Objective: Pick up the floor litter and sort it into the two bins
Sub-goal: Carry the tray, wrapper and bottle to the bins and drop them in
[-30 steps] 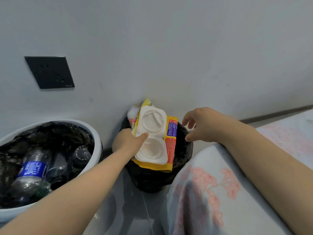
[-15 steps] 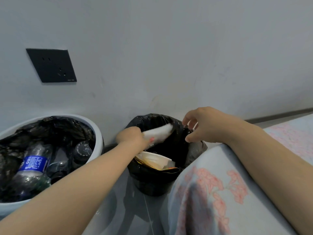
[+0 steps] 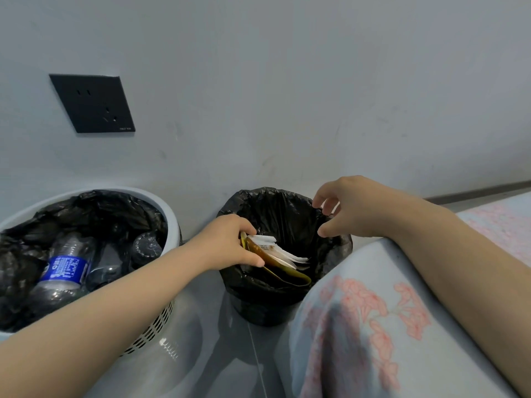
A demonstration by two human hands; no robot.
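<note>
The left hand (image 3: 227,242) grips the yellow packaging (image 3: 283,267) by its upper end inside the black bin (image 3: 258,308), while the right hand (image 3: 353,208) curls at its rim, grasp unclear.

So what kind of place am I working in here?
Likely a home room, perhaps a bedroom: black square wall socket, white perforated plastic bin and small black bag-lined bin on the floor, pale floral fabric at right.

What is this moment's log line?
phase: deposit | left hand: grips yellow-white packaging inside black bin | right hand: curled at liner rim, grip unclear | white bin: holds bottles
</note>
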